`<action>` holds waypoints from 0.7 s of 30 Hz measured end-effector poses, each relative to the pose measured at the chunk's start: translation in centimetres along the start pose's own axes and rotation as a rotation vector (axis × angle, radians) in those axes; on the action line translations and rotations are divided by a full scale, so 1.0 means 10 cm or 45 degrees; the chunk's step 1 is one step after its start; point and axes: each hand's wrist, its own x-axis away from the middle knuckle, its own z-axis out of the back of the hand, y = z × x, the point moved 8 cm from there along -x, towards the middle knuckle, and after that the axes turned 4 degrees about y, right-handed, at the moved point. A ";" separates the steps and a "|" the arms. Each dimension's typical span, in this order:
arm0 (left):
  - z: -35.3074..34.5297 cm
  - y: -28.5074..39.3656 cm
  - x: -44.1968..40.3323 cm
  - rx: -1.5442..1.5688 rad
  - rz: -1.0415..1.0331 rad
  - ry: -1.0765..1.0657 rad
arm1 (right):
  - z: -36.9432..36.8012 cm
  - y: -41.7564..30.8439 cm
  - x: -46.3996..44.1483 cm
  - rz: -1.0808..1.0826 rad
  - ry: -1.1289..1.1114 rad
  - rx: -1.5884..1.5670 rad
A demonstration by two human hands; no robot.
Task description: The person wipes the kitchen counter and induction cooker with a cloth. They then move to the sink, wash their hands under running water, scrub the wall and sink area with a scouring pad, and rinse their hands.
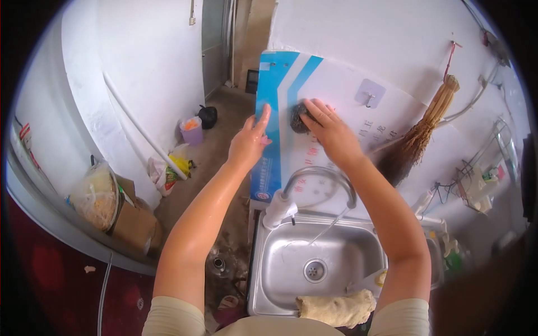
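My right hand (335,133) presses a dark, wiry scouring pad (300,119) against a white and blue printed board (280,106) that stands upright behind the sink. Its fingers cover part of the pad. At the board's left edge is my left hand (249,141), index finger stretched upward and the other fingers partly hidden. A small pink patch shows by its palm, too indistinct to name. Below both hands, a curved faucet (319,171) runs a thin stream of water into the steel sink (280,269).
A straw brush (423,131) hangs on the wall at right, near a clear adhesive hook (370,94). A rolled beige towel (336,308) lies on the sink's front rim. On the left floor stand a purple bucket (191,134), bags and a cardboard box (133,224).
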 end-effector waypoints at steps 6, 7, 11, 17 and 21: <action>0.04 -0.07 -0.05 0.110 -0.174 -0.018 | 0.05 -0.27 -0.48 -0.695 0.404 -0.015; 0.04 -0.10 -0.05 0.132 -0.182 -0.071 | -0.03 -0.36 -0.52 -0.758 0.511 0.036; 0.02 -0.23 -0.05 0.207 -0.431 -0.055 | -0.66 -0.50 -0.27 -1.070 0.808 0.081; -0.02 -0.25 -0.07 0.242 -0.535 -0.128 | -2.04 -1.11 0.92 -1.795 1.107 -0.106; -0.02 -0.24 -0.05 0.193 -0.521 -0.177 | -2.74 -1.23 1.71 -2.591 1.114 -0.439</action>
